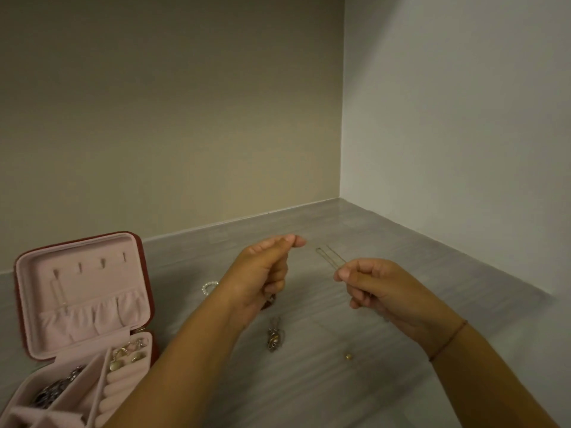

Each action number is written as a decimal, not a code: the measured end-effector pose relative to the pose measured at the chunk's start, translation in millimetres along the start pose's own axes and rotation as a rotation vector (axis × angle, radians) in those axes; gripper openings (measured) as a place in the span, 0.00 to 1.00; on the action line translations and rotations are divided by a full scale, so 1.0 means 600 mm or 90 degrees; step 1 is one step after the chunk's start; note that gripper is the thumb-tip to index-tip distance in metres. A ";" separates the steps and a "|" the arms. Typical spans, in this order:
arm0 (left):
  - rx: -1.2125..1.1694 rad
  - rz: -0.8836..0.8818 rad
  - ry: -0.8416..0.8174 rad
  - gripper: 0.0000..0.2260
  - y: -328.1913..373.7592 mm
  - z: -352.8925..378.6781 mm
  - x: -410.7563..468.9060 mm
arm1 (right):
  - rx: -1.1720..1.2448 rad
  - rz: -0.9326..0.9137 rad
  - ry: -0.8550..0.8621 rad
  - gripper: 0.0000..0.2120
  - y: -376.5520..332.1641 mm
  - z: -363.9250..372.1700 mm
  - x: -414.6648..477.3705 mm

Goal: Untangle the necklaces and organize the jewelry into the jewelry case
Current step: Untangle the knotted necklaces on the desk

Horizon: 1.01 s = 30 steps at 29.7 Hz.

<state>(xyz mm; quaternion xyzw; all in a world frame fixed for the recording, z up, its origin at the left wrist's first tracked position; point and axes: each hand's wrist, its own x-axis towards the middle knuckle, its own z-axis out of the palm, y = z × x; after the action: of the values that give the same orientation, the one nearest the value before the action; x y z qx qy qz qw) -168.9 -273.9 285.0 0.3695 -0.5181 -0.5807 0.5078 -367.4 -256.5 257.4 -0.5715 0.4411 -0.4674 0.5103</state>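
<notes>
Nearest, at the lower left, the open jewelry case (92, 273) is seen on the gray table (309, 396), and its pink compartments are already partly filled. A small gold bead (348, 356) and a metal pendant (273, 338) are left on the table, just below the hands. Above them a thin gold chain (329, 257) is held in the air. It is pinched by the right hand (367, 285) between thumb and forefinger, and a narrow loop is stretched toward the left hand (262, 273). The left thumb and forefinger are pressed together, but whether the chain is caught there cannot be told. Such a chain is judged very light, limp and easily knotted or snapped, so it should be taken near its ends and pulled gently. Farther back, a beaded ring (210, 287) is lying beside the left hand.
</notes>
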 end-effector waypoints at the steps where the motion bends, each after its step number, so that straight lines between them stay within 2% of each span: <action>1: -0.026 -0.001 0.003 0.08 0.007 -0.001 0.005 | 0.018 0.011 0.006 0.05 0.007 -0.003 -0.004; 9: -0.187 -0.016 0.043 0.08 0.036 -0.015 0.041 | 0.150 0.076 0.041 0.06 0.043 -0.013 -0.029; 12: -0.217 -0.026 0.048 0.08 0.041 -0.013 0.059 | 0.119 0.099 0.042 0.03 0.052 -0.010 -0.035; 14: -0.186 -0.045 0.052 0.09 0.041 -0.007 0.070 | 0.054 0.099 0.032 0.04 0.057 -0.007 -0.039; 16: -0.128 -0.056 0.063 0.08 0.040 -0.001 0.083 | 0.002 0.097 0.023 0.01 0.054 -0.007 -0.042; 18: -0.065 -0.052 0.079 0.07 0.038 0.003 0.094 | -0.053 0.078 0.021 0.05 0.053 -0.008 -0.042; 21: 0.026 -0.037 0.093 0.06 0.035 0.003 0.108 | -0.065 0.009 -0.013 0.09 0.048 -0.008 -0.047; 24: 0.073 -0.030 0.111 0.06 0.037 -0.001 0.118 | -0.073 -0.012 -0.016 0.09 0.053 -0.012 -0.045; 26: 0.077 -0.030 0.126 0.06 0.039 -0.005 0.126 | -0.010 0.012 -0.011 0.04 0.060 -0.011 -0.044; 28: 0.057 -0.034 0.138 0.05 0.040 -0.008 0.132 | 0.108 0.050 0.011 0.11 0.072 -0.009 -0.042; 30: 0.031 -0.037 0.153 0.05 0.038 -0.010 0.138 | 0.210 0.062 0.045 0.10 0.072 -0.003 -0.045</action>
<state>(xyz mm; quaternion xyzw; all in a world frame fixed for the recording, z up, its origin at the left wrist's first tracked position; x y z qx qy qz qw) -175.7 -354.7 314.3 0.4638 -0.4564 -0.5340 0.5398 -374.9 -234.5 212.3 -0.4415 0.4034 -0.5276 0.6034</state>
